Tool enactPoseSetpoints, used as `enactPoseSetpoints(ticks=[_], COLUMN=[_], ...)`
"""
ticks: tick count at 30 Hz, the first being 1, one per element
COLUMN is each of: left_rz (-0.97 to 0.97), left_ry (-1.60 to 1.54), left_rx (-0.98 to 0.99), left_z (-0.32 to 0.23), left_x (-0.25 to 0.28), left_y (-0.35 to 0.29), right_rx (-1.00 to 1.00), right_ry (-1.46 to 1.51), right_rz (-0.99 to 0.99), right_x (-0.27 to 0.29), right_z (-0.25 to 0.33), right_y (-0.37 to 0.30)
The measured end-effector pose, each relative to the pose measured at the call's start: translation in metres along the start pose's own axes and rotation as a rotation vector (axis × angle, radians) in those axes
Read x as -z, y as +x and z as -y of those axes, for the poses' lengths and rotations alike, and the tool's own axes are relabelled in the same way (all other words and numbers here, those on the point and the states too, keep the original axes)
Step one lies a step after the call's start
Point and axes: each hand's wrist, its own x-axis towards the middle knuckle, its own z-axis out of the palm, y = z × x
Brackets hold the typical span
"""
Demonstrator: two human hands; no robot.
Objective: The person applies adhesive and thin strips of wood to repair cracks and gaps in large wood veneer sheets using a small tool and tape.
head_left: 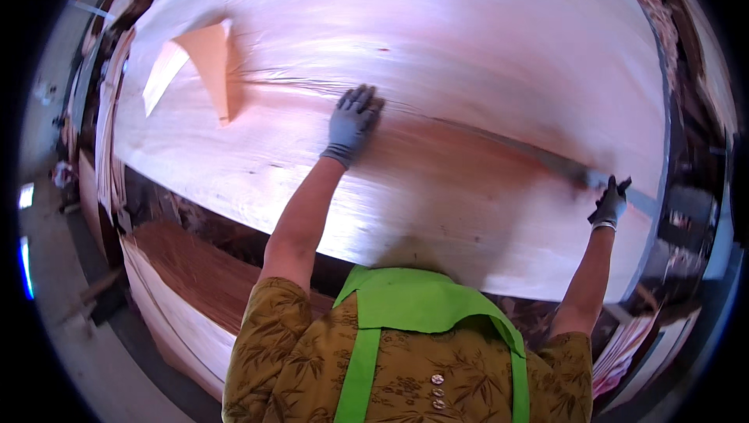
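Note:
A wide, pale wood veneer sheet [437,212] spreads in front of me. A seam runs across it, wrinkled at the left and widening to a grey gap [573,166] toward the right. My left hand [355,120], in a grey glove with darker fingers, lies flat on the veneer at the seam, fingers stretched out. Far to the right, my right hand [611,203], gloved alike, is at the gap near the sheet's right end. Its fingers are bent and closed; what they hold, if anything, is hidden. A curled tan veneer piece [209,60] stands up left of my left hand.
Below the sheet at the left is a stack of brown veneer [195,267] with a pale sheet [175,322] hanging along its side. More layered veneer [624,353] sits at the lower right. A dark device [686,216] stands beyond the sheet's right edge.

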Motion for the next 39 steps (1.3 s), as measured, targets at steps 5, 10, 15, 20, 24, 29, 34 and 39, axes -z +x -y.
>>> enactPoseSetpoints(ticks=[5,10,15,20,24,29,34,39], left_rz=[0.065,0.101,0.156,0.178,0.185,0.172,0.124,0.106], left_ry=[0.012,0.040,0.042,0.002,-0.058,-0.035,-0.056,-0.060], left_rx=[-0.018,-0.023,-0.010,-0.017,0.047,0.037,0.019,0.046], left_z=[-0.003,-0.009,-0.007,-0.010,-0.015,-0.014,-0.007,-0.003], left_x=[-0.003,-0.003,-0.004,-0.004,-0.003,-0.005,-0.010,-0.013], left_y=[0.000,0.003,0.004,0.003,0.004,0.003,-0.001,-0.001], right_rx=[-0.023,-0.423,-0.555,-0.386,-0.452,-0.456,-0.210,-0.012], right_ry=[0.148,0.194,0.078,-0.041,0.014,0.104,-0.011,-0.369], right_rz=[0.410,0.524,0.591,0.743,0.731,0.746,1.009,1.324], right_x=[0.065,0.119,0.142,0.153,0.154,0.144,0.105,0.104], right_z=[0.013,-0.015,-0.049,-0.083,-0.090,-0.086,-0.100,-0.094], right_y=[-0.123,-0.237,-0.306,-0.351,-0.371,-0.383,-0.369,-0.336])
